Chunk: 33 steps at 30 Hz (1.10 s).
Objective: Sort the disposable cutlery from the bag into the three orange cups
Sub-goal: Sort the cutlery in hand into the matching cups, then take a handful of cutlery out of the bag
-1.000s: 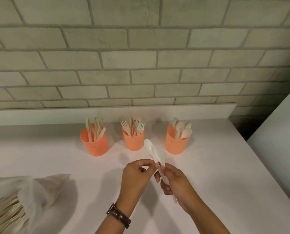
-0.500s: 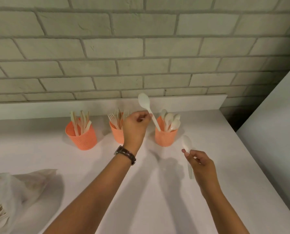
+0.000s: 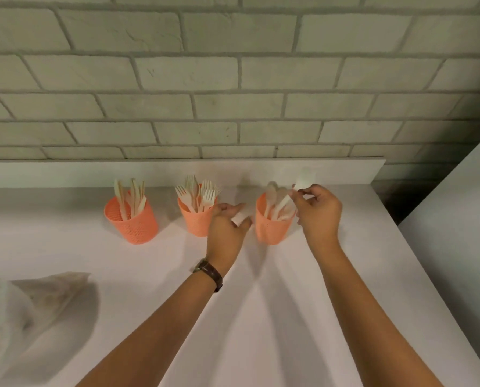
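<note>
Head camera: my right hand (image 3: pixel 319 216) pinches a white spoon (image 3: pixel 304 178) over the spoon cup (image 3: pixel 272 230) near the far right corner of the counter (image 3: pixel 373 247); my left hand (image 3: pixel 226 230) hangs loosely curled, empty, beside the fork cup (image 3: pixel 195 223).

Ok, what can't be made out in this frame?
1. Head view: the white plastic spoon in the right hand is motion-blurred; its handle hides behind that hand.
2. Head view: the left hand beside the right orange mesh cup is blurred; whether its grip holds anything is unclear.
3. Head view: the clear plastic bag of cutlery is cut by the left edge.
</note>
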Motion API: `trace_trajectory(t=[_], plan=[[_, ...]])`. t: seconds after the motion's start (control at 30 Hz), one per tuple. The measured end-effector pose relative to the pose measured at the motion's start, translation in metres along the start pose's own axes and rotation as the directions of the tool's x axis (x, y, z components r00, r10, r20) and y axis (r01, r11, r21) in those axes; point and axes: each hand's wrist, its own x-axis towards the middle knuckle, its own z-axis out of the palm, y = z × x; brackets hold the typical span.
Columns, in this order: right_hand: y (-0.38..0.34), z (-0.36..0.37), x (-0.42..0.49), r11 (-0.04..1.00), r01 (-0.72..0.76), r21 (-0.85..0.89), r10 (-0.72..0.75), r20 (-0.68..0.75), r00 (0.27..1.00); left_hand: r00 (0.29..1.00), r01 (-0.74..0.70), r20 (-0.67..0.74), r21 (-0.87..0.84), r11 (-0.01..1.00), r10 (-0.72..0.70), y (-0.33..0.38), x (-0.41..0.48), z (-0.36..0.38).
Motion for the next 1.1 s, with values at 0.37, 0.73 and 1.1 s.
trace_trajectory(t=[0.37,0.73,1.1], plan=[[0.013,0.028,-0.075,0.948,0.119,-0.295,-0.097,0.088,0.991,0.984,-0.058,-0.174,-0.085,0.995,0.043,-0.032,-0.096,-0.144],[-0.047,0.163,-0.254,0.998,0.040,-0.053,-0.013,0.440,0.898,0.923,-0.019,-0.383,0.034,0.999,0.031,-0.124,-0.159,-0.340],[-0.109,0.291,-0.340,0.950,0.286,0.123,-0.292,0.668,0.685,0.928,0.068,-0.363,0.385,0.920,0.083,-0.208,-0.163,-0.433]])
